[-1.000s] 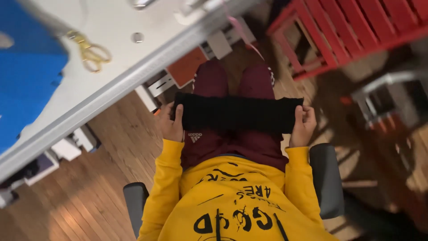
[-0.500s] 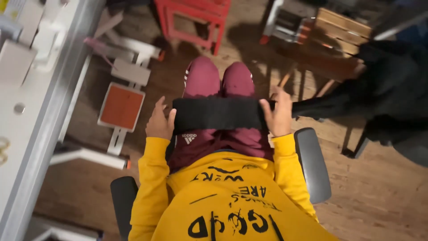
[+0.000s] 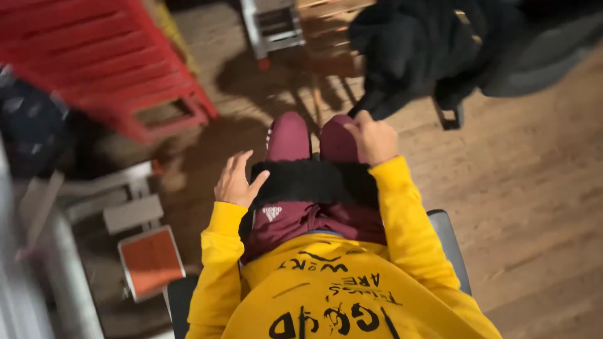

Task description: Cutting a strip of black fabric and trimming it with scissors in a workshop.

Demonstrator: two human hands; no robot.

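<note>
- I look straight down at a seated person in a yellow sweatshirt (image 3: pixel 326 295) and maroon trousers (image 3: pixel 301 220), and a folded black cloth (image 3: pixel 311 183) lies across both thighs.
- The cloth's long axis runs from side to side, square to the legs, with one short end at each hand; it rests flat on the lap, which I judge serves as the working surface here since no tabletop is within reach.
- My left hand (image 3: pixel 235 182) sits at the cloth's left end, its grip released: fingers spread and open, the thumb lying on the cloth's top edge, seemingly to pin that end in place.
- My right hand (image 3: pixel 372 139) is past the cloth's far right corner, above the right knee, its grip loosely clenched with the knuckles up (I cannot tell whether it pinches a bit of cloth or is closed on nothing).
- Just beyond that hand, a heap of dark clothing (image 3: pixel 414 50) hangs over a piece of furniture, its lowest corner close to the fingers.
- A red stool (image 3: pixel 119 69) stands on the wooden floor (image 3: pixel 521 188) to the left, well apart from the lap.
- An orange-topped panel (image 3: pixel 151 260) lies near the left elbow, beside grey metal frame parts.
</note>
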